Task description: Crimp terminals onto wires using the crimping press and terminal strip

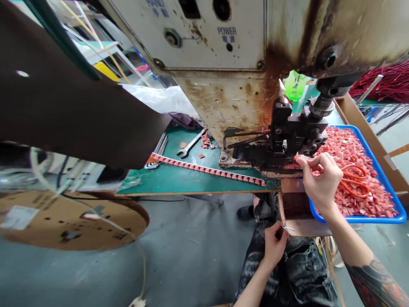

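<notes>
Right hand — grip pinched shut on a red terminal at the press; left hand pinches thin wire (lap-level).

Small red terminal piece is sitting pinched at right hand fingertips, right against the black press die. Thin pale wire end is poking up from left hand, low over the lap.

Blue tray; red-pink terminal pieces; orange scissors; green mat; rust-stained beige machine; red-white strip.
</notes>
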A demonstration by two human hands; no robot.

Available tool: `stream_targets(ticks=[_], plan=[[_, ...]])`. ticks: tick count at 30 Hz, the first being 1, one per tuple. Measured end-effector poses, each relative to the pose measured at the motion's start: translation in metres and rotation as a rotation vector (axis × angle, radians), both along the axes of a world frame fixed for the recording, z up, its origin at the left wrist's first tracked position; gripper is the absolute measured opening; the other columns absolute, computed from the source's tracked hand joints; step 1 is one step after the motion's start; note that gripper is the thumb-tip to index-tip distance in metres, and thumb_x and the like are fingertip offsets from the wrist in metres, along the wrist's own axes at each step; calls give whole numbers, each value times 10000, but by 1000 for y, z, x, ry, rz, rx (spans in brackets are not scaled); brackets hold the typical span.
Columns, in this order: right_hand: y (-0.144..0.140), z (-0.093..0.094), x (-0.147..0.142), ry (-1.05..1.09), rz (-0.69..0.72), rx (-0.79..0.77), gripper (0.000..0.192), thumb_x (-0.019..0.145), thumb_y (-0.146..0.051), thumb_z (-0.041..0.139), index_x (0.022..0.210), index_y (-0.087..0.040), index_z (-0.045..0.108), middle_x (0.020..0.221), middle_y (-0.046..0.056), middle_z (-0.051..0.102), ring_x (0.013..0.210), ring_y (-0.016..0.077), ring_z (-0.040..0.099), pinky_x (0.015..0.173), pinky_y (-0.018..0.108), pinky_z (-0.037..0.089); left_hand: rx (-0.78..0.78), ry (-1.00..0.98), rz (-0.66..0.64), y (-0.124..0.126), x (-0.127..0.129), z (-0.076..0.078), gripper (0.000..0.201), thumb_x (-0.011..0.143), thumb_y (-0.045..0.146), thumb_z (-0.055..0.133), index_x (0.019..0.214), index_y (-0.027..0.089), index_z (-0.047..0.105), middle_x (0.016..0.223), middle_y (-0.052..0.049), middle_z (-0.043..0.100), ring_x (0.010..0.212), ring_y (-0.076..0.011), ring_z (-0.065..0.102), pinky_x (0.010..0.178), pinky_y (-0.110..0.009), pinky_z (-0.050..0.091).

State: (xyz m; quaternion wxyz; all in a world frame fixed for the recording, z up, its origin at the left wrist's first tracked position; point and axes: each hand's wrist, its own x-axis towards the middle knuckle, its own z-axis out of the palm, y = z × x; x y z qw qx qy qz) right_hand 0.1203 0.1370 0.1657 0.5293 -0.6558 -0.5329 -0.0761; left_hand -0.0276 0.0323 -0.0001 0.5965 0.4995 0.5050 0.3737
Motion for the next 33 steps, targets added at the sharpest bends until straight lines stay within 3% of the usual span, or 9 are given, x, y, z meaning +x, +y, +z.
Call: stream_targets(ticks=[14, 18, 23, 28, 33], plan=[[-2, -6, -2, 7, -20, 43, 378, 907, -268, 715, 648, -226, 443, 624, -39, 499, 591, 143, 480, 607, 280, 380, 67, -37, -20, -1, 0, 10, 328, 818, 411, 633, 592, 181, 571, 462, 8, 572, 445, -124, 487, 504, -235, 370], [-3, -7, -2, 96, -3, 32, 293, 901, -341, 746, 712, -198, 574, 689, -16, 580, 646, 151, 543, 633, 285, 437, 88, -42, -21, -1, -1, 10, 337, 843, 422, 627, 613, 181, 570, 458, 15, 562, 432, -118, 472, 505, -237, 374], [-11, -4, -4, 103, 60, 46, 175, 927, -351, 719, 846, -200, 752, 721, 2, 637, 649, 153, 578, 650, 298, 475, 87, -54, -34, 0, -3, 7, 359, 850, 467, 636, 640, 177, 597, 464, 16, 564, 428, -114, 469, 509, -233, 388], [-24, -2, -2, 105, 129, 61, 147, 932, -327, 704, 854, -211, 750, 767, 18, 678, 671, 163, 609, 675, 315, 503, 37, -73, -11, 2, -4, 1, 364, 828, 495, 639, 662, 172, 618, 465, 15, 557, 430, -109, 457, 498, -225, 362], [-17, -2, 0, 123, 163, -17, 162, 920, -292, 698, 789, -199, 723, 705, 2, 654, 624, 153, 569, 645, 304, 464, -29, -107, 6, 3, -1, -5, 345, 784, 487, 664, 659, 172, 601, 471, 19, 553, 428, -103, 449, 484, -219, 340]])
